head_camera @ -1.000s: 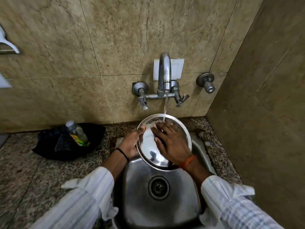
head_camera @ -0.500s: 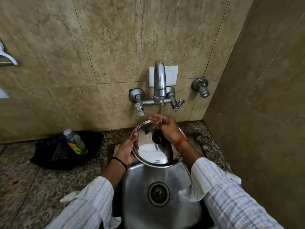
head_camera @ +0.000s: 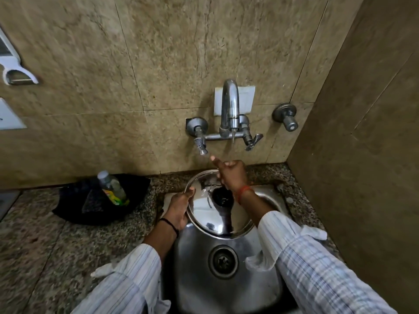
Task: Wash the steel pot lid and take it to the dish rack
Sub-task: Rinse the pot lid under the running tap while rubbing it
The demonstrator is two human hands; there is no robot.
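Observation:
The round steel pot lid is tilted over the far part of the steel sink, its black knob facing me. My left hand grips the lid's left rim, thumb on top. My right hand is above the lid's far edge under the thin stream from the tap, fingers curled with one finger pointing left. It holds nothing that I can see.
A black bag with a plastic bottle on it lies on the granite counter at the left. Tiled walls stand behind and close on the right. The sink drain is open below the lid. No dish rack is in view.
My right hand left the lid's surface and rose to the water stream at the far edge. The lid's knob is uncovered. My left hand kept its grip on the rim.

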